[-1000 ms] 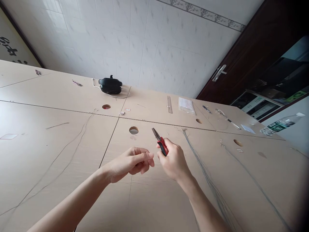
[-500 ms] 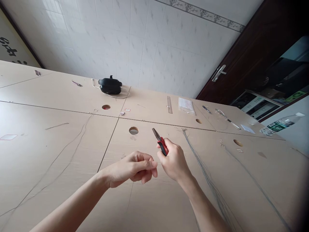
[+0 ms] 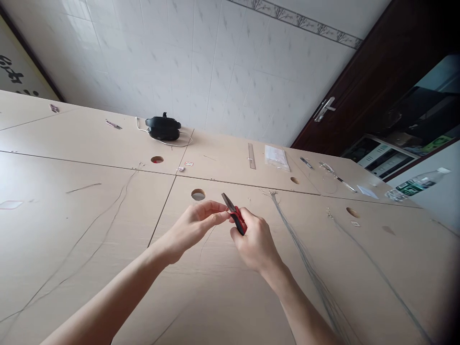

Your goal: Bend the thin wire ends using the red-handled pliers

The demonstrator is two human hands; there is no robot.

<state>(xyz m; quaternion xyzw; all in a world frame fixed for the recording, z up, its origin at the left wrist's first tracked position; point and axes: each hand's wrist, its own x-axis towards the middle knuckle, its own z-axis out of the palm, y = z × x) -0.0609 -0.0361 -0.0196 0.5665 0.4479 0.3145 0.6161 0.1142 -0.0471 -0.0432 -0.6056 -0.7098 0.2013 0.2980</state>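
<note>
Pale tabletop (image 3: 223, 297), grey strands (image 3: 295, 238) near pliers (image 3: 238, 223)

Left hand (image 3: 192, 227) moved up from below the pliers (image 3: 237, 220); curled fingers now straighter, tips right at the base of the jaws, contact unclear. Right hand (image 3: 257, 240) and pliers shifted slightly left and down, toward the left hand. Thin wire (image 3: 206, 241) under the left hand, nearly straight a second ago, now curves, and a dark strand (image 3: 168, 327) has appeared lower down, link to the wire unclear.
</note>
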